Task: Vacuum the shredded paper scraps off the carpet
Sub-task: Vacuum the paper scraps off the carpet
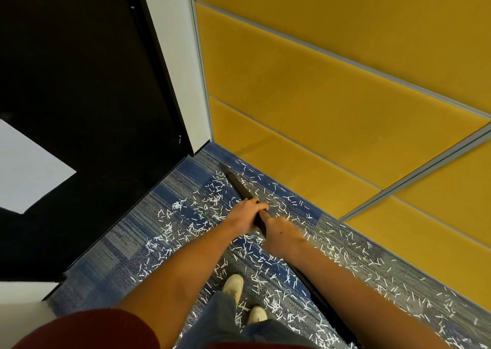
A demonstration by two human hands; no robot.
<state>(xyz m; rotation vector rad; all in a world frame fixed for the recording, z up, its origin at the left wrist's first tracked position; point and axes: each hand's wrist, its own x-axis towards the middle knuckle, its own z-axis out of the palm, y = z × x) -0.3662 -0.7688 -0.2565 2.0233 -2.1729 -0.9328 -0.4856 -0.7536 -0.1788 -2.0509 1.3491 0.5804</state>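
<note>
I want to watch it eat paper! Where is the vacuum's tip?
Head view: the vacuum's tip is down at the carpet ahead of the left hand, near the corner of the yellow wall.

Office interior, seen at the corner of a partitioned workspace. Mustard-yellow padded partition panels edged in grey metal trim fill the upper right of the frame. Striped blue-grey carpet tiles cover the floor at lower centre, strewn with shredded paper scraps.

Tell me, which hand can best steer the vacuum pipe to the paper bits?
Left, probably: the left hand grips the pipe nearer its tip, ahead of the right hand, close to the paper bits.
</note>
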